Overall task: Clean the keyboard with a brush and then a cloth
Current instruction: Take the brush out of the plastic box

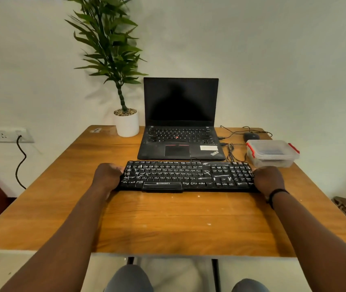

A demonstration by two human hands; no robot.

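The left hand (107, 175) and the right hand (268, 179) each curl their fingers round one end of the flat black plastic keyboard (186, 175) on the brown wooden worktop (167, 224), so cleaning has not begun and a brush must be found next.

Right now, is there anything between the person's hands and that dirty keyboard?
Nothing visible. The left hand grips the keyboard at its left end and the right hand grips its right end. The laptop stands behind it and the plastic box behind its right end. No brush or cloth shows.
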